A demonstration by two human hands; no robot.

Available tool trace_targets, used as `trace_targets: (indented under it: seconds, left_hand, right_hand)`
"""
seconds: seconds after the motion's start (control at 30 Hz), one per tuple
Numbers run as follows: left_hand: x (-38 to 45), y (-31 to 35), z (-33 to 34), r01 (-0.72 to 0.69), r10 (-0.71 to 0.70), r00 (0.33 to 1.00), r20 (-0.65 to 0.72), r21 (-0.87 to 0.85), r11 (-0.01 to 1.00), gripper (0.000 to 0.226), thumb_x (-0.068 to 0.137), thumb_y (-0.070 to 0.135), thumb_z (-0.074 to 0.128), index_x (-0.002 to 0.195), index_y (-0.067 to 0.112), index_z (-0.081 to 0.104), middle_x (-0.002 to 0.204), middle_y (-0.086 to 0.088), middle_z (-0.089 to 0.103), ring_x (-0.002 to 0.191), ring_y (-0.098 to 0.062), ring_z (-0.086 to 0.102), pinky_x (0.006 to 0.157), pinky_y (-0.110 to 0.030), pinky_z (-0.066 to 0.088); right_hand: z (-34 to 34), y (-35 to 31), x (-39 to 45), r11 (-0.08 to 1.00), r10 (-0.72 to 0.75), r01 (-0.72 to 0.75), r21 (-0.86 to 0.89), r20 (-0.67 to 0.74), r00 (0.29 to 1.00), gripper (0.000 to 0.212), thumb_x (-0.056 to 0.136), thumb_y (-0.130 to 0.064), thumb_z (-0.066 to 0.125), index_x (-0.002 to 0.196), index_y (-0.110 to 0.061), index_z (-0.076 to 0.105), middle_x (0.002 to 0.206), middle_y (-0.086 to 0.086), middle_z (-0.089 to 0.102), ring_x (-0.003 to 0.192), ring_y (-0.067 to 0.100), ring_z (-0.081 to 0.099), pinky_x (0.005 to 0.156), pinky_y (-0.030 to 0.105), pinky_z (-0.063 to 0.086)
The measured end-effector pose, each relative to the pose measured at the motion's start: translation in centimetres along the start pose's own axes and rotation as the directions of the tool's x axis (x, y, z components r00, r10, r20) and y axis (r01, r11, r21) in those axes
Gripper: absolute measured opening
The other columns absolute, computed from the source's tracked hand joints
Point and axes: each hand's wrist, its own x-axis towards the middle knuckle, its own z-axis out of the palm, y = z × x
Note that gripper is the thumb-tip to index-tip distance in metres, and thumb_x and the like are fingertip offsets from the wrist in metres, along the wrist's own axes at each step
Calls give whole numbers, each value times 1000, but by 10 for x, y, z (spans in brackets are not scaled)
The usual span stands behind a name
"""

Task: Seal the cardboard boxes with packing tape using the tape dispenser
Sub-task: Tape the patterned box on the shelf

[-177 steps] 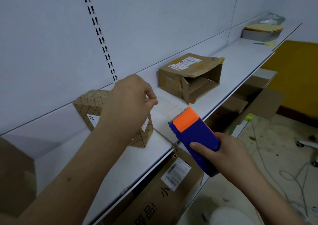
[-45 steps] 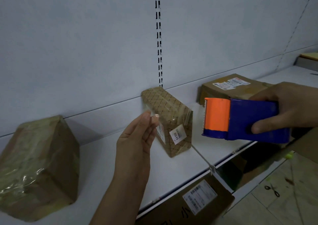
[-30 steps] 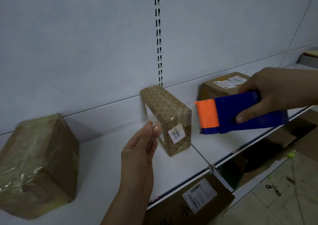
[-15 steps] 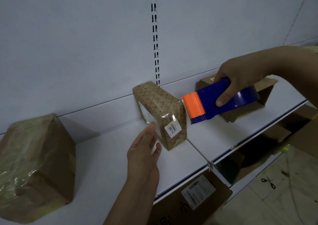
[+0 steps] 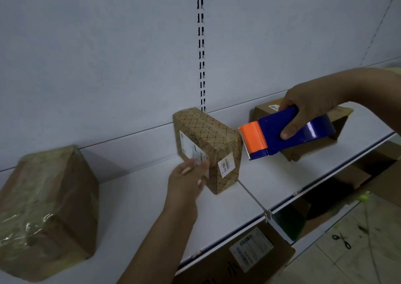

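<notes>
A small cardboard box (image 5: 208, 136) with a diamond pattern and white labels stands on the white shelf (image 5: 134, 197). My left hand (image 5: 186, 181) presses its straight fingers against the box's left face, over clear tape. My right hand (image 5: 312, 107) grips the blue tape dispenser (image 5: 282, 131). Its orange toothed end touches the box's upper right edge.
A larger tape-wrapped brown box (image 5: 47, 210) sits at the shelf's left. An open brown box (image 5: 308, 144) lies behind the dispenser. More cardboard boxes (image 5: 238, 257) fill the space under the shelf. Scissors (image 5: 342, 240) lie on the floor at lower right.
The dispenser has swung left and down from mid-air onto the box's right edge. My left hand moved from holding the tape's end in the air to pressing it onto the box's left face.
</notes>
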Motion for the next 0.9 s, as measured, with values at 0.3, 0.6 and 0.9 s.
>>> trace_targets:
  seconds: [0.3,0.6,0.9]
  left_hand:
    - [7,17,34,-798,664,266,698,546,-254,45,102,26,36,134,5,59,136,-6,61,137,-21,45,112,-38,36]
    - [41,11,24,-782,569,248,784,508,-360,46,92,27,67,135,13,60,136,-5,62,126,-19,57,107,-36,40]
    - [48,12,14,-823,605,218,766,478,-308,36,100,38,50,130,22,65,134,7,62,127,-8,52,110,-26,29]
  right_hand:
    - [3,-9,-4,998,-14,13,62,11,1000,51,63,-58,72,102,-28,65,90,-15,73,86,6,70,76,26,58]
    - [21,-9,-22,996,3,10,93,-142,990,61,54,-71,67,100,-31,61,88,-16,71,81,5,69,65,18,55]
    - [42,-11,-41,999,-3,15,30,-363,932,62,53,-82,60,86,-29,65,67,-14,68,63,-5,64,52,13,47]
